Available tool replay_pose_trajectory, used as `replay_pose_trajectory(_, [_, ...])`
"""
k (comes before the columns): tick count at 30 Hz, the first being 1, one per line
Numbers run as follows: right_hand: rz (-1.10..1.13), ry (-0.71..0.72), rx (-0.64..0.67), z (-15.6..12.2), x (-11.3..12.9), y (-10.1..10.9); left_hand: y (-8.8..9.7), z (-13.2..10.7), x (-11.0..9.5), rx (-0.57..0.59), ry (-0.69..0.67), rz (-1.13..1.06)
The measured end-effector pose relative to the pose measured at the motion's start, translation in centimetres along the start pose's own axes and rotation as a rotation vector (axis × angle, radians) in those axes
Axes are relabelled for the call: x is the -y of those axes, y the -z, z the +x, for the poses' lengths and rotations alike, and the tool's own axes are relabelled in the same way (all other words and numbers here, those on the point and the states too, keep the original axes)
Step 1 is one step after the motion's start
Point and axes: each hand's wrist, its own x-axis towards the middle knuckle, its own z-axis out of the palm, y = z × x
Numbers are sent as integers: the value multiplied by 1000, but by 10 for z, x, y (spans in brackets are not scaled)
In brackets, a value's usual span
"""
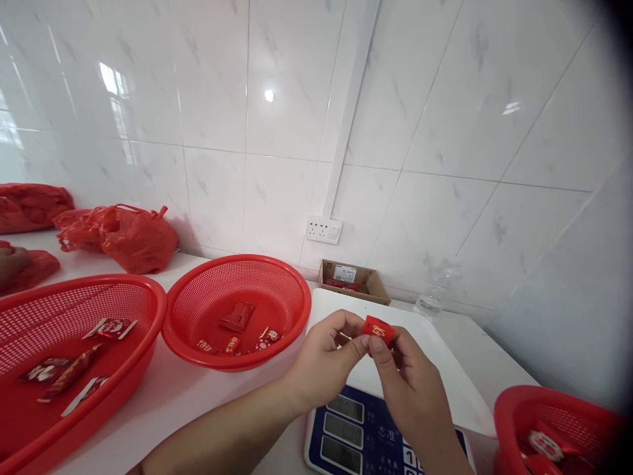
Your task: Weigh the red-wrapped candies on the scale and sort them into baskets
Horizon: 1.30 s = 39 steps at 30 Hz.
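Observation:
Both of my hands meet over a digital scale with a white platform (pixel 448 346) and a blue keypad panel. Between them is a small red packet (pixel 378 328) with gold lettering. My left hand (pixel 324 363) pinches its left edge between thumb and fingers. My right hand (pixel 415 379) grips it from the right, the thumb across its front. Left of my hands, a round red basket (pixel 217 270) contains a red wrapped packet (pixel 238 316) and several smaller wrapped pieces.
A larger red basket (pixel 141 287) with several wrapped packets stands at far left. Red plastic bags (pixel 141 237) sit behind it, with another person's hand (pixel 12 260) at the edge. A cardboard box (pixel 380 288) and clear plastic (pixel 435 297) lie by the wall. Another red basket (pixel 509 402) is at right.

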Motion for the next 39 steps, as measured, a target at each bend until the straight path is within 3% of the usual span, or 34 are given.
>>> replay_pose_trajectory(6, [6, 9, -23, 0, -1, 1, -4, -3, -6, 78, 114, -143])
replay_pose_trajectory(13, [-28, 86, 11, 1, 7, 3, -4, -5, -2, 81, 123, -108])
replay_pose_trajectory(18, [-42, 94, -27, 2, 11, 3, -4, -7, 5, 94, 53, -59])
replay_pose_trajectory(21, [0, 58, -43, 0, 8, -2, -2, -8, 6, 173, 78, -2])
replay_pose_trajectory(24, [66, 81, -63, -4, 2, -10, -1, -8, 8, 304, 168, -121])
replay_pose_trajectory(28, [101, 97, -100, -6, -4, -17, -1, -6, 11, 307, 204, -205])
replay_pose_trajectory(32, [166, 55, -63, -6, -1, -16, -2, -6, 11, 316, 149, -177])
replay_pose_trajectory(39, [273, -57, -75, -7, 4, -17, -2, -10, 6, 254, -14, 106])
